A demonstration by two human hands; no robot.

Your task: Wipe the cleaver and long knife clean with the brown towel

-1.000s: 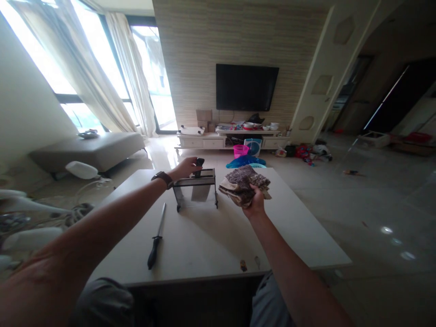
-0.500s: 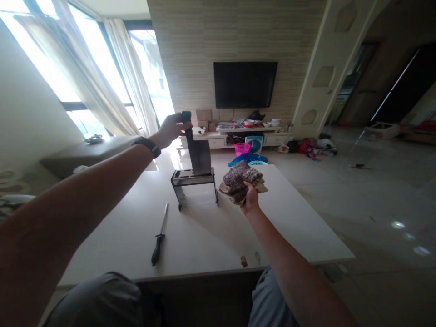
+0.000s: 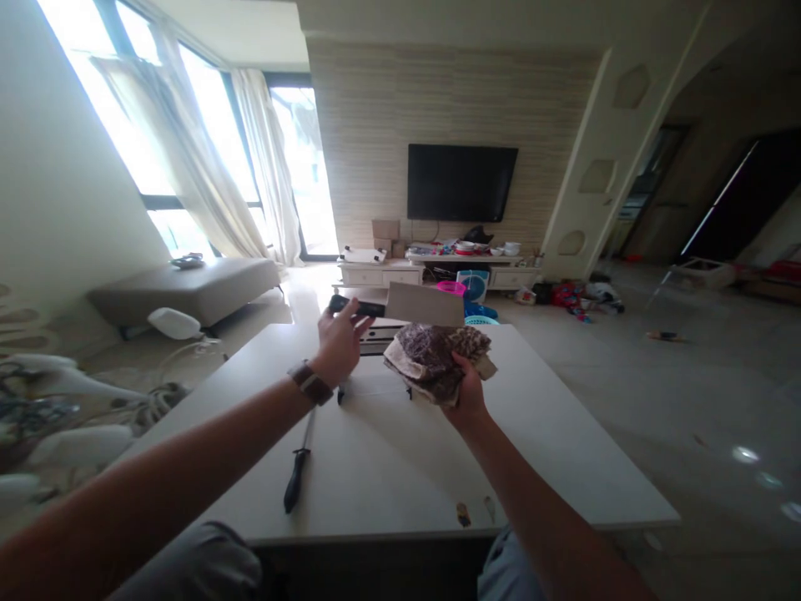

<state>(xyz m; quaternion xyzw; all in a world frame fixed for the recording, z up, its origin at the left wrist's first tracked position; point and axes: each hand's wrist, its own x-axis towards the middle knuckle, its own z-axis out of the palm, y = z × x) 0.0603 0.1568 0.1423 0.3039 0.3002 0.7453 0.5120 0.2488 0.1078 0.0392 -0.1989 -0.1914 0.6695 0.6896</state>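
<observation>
My left hand point(image 3: 341, 334) is closed round the black handle of a cleaver point(image 3: 425, 304), held level with its broad blade pointing right. In my right hand point(image 3: 469, 388) is a folded brown and beige cloth point(image 3: 431, 359), just below the blade; whether the two touch I cannot tell. Behind my hands stands a knife block point(image 3: 374, 340) with slots in its top, partly hidden by the cloth and my left hand. A honing steel point(image 3: 295, 476) with a black handle lies on the white table point(image 3: 375, 476), left of the middle.
Two small items, one a yellow and dark piece point(image 3: 463, 513), lie near the table's front edge. Beyond the table are a pink basket point(image 3: 451, 288), a low cabinet point(image 3: 400, 275) and a wall television point(image 3: 461, 183). A grey bench point(image 3: 188, 288) stands at the left.
My left hand has drawn the cleaver up out of the knife block and turned it from upright to level, over the cloth. The cloth has stayed in my right hand.
</observation>
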